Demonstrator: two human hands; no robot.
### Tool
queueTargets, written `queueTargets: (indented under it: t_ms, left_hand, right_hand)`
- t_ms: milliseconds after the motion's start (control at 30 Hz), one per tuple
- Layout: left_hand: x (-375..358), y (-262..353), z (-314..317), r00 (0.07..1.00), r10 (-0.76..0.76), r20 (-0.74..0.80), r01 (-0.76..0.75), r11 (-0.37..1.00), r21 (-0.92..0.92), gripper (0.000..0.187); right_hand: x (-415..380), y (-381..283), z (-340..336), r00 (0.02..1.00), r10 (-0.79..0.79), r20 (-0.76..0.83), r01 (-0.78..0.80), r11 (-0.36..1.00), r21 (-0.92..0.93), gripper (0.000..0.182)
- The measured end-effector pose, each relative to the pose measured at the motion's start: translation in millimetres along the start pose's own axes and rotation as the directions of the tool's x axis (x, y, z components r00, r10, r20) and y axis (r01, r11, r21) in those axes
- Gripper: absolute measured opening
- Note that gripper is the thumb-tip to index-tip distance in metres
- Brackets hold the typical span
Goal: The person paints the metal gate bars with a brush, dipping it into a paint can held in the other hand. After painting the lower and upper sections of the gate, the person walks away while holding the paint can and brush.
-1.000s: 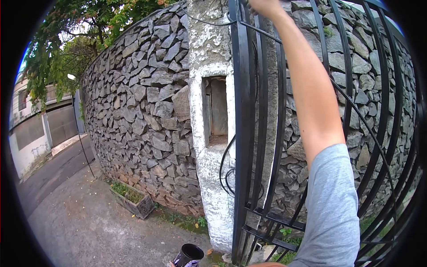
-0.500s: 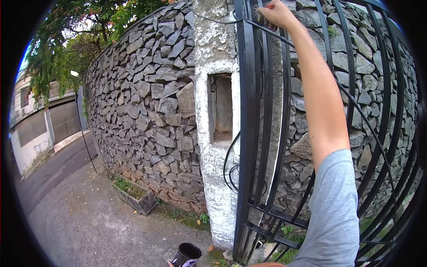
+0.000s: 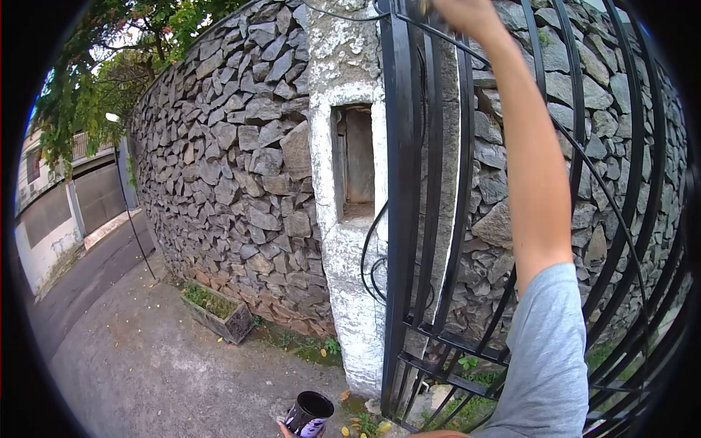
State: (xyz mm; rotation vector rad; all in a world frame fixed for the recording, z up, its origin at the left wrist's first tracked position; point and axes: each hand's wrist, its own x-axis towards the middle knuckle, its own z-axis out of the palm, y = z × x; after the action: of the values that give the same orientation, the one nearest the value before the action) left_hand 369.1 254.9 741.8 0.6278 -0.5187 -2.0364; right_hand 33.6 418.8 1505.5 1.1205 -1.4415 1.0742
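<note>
My right hand [image 3: 469, 16] is raised to the top edge of the view beside the upper bars of the black metal gate [image 3: 400, 219]. Its fingers are closed on what looks like a paintbrush [image 3: 424, 7], mostly cut off by the frame and blurred. Low in the view, my left hand [image 3: 284, 431] grips a black can [image 3: 309, 415] with a purple and white label. Only a few fingertips show at the can's left side. The can's mouth faces up, and its inside is dark.
A white-painted pillar [image 3: 355, 306] with a recessed niche [image 3: 358, 164] stands left of the gate. Black cable [image 3: 367, 252] loops beside it. A stone wall [image 3: 226, 168] curves behind, with a planter box [image 3: 217, 312] at its foot. Paved ground [image 3: 161, 358] leads to a road.
The view has shifted slightly, so pillar and gate sit further left. My right hand is higher in the frame, partly cut off. The can appears a little higher and further right.
</note>
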Motion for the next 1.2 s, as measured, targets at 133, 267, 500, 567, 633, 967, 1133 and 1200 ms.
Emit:
queueTargets:
  t_ms: [133,267,500,567,633,967,1133,1200]
  left_hand:
    - [-5,1,-4,0.996,-0.068,0.058,0.065,0.997,0.046,0.091]
    - [-2,6,-14,0.973,-0.095,0.21,0.088,0.995,0.04,0.089]
    - [-11,10,-13,1.0,-0.021,-0.023,0.02,0.999,-0.045,0.083]
    - [-11,16,-23,0.981,-0.061,0.183,0.079,0.993,-0.088,0.082]
    - [-20,22,-18,0.991,-0.094,0.095,0.098,0.994,-0.037,0.079]
    - [-26,17,-40,0.987,-0.087,0.137,0.095,0.994,-0.055,0.077]
    - [-13,-17,-61,0.984,-0.177,0.009,0.176,0.973,-0.15,0.074]
    - [-18,-23,-84,0.973,-0.232,0.023,0.233,0.969,-0.086,0.078]
  right_hand:
    - [-55,41,67,0.849,-0.471,-0.24,0.403,0.87,-0.284,0.03]
    - [-51,65,90,0.92,-0.306,-0.245,0.285,0.951,-0.118,0.017]
    - [-65,70,75,0.918,-0.335,-0.211,0.294,0.934,-0.201,0.025]
    - [-53,69,77,0.905,-0.376,-0.198,0.337,0.919,-0.205,0.024]
    - [-39,68,86,0.921,-0.344,-0.181,0.308,0.93,-0.199,0.021]
    - [-47,66,79,0.904,-0.377,-0.203,0.353,0.924,-0.146,0.021]
    - [-73,68,92,0.963,-0.194,-0.187,0.178,0.979,-0.1,0.019]
    - [-123,62,82,0.986,-0.158,-0.056,0.151,0.983,-0.103,0.027]
